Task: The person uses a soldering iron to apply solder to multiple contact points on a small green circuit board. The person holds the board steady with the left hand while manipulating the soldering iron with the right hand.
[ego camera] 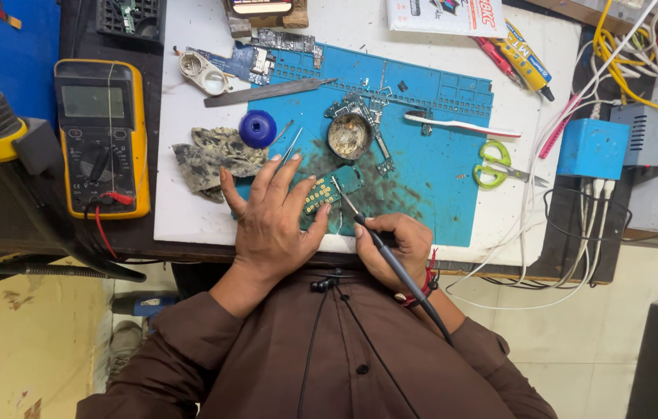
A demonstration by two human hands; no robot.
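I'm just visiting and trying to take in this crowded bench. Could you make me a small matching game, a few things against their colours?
Things:
1. scissors
2. meter
3. work mat
4. toothbrush

Colours:
a. blue
b. white with a red stripe
c. green handles
d. yellow casing

Pairs: 1-c, 2-d, 3-a, 4-b

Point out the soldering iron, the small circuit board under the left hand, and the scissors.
soldering iron (391,256), head view, black handle
circuit board (319,194), head view, gold-dotted face
scissors (493,164), head view, green handles
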